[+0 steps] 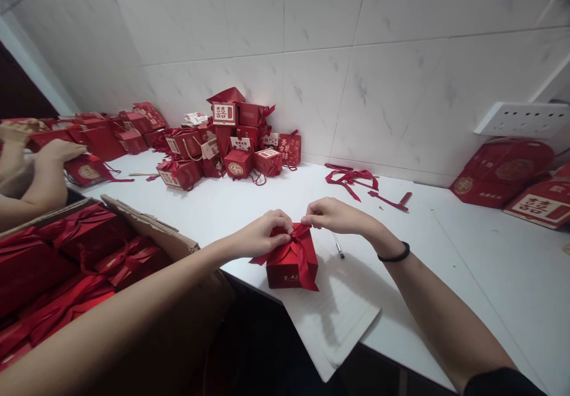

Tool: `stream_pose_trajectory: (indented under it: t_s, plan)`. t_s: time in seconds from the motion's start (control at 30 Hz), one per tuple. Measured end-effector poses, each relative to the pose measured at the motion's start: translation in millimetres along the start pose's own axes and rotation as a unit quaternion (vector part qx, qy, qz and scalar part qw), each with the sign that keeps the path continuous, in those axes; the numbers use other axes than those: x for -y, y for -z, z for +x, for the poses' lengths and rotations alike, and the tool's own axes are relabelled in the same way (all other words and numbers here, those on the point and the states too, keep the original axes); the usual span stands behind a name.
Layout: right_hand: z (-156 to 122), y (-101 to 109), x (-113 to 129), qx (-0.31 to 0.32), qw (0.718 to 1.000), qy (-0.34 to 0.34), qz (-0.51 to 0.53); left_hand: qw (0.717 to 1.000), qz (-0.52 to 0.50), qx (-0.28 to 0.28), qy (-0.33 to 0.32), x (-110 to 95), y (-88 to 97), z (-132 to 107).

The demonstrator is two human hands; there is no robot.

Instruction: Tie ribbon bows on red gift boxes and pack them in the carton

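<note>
A small red gift box (285,270) stands upright at the table's front edge, partly on a white paper pad (341,319). Red ribbon (306,265) crosses its top, with one tail hanging down the front and another sticking out at the left. My left hand (270,234) pinches the ribbon on top of the box, its fingers closed. My right hand (327,215), with a dark band on the wrist, pinches the ribbon just above the box's right back corner. The knot is partly hidden by my left fingers.
A carton (154,225) full of ribboned red boxes stands at the left. Red boxes (239,161) are piled by the wall. Loose ribbon (351,177) and a pen (339,249) lie on the table (427,265). A co-worker's hands (57,152) are at far left.
</note>
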State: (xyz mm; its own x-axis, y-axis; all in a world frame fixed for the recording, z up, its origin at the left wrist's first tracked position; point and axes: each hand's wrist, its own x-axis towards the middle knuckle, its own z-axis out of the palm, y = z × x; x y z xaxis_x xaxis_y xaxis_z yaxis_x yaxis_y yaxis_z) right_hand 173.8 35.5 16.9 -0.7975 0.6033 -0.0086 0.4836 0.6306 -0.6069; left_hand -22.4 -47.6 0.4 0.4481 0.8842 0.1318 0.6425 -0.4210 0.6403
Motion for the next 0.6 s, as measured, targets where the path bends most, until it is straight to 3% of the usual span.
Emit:
stream_pose_trajectory:
  t_s: [0.23,0.47,0.6]
  plan:
    - [-4,2,4,0.033,0.998,-0.041,-0.047,1.000,0.000,0.011,0.006,0,0.9,0]
    - [-6,4,8,0.089,0.992,-0.064,-0.057,0.995,-0.024,-0.055,0.085,3,10.2,-5]
    - [-9,6,10,0.102,0.990,-0.064,-0.072,0.995,-0.009,-0.023,0.095,1,18.4,-7]
